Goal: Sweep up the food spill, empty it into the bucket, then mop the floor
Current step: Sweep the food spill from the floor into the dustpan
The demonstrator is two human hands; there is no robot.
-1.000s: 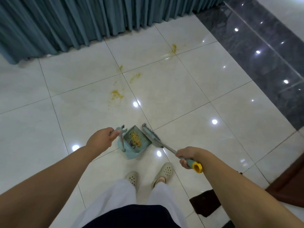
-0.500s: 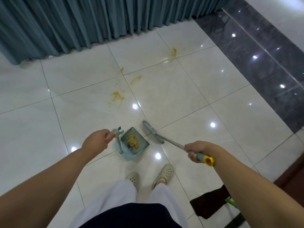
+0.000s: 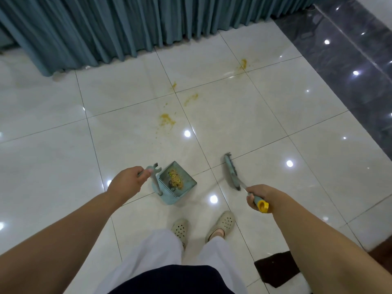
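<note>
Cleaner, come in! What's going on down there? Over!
Left hand grips dustpan, swept food inside. Right hand grips broom, head clear of pan. Yellow spill patches remain on floor tiles ahead. Path clear.

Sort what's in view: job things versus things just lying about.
Job: dustpan in left hand; broom in right hand; swept food in the pan; yellow spill patches still on the tiles.
Lying about: teal curtain; dark mat.

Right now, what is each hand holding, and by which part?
The left hand holds the dustpan by the top of its upright handle. The right hand holds the broom near the yellow-capped end of its handle.
</note>
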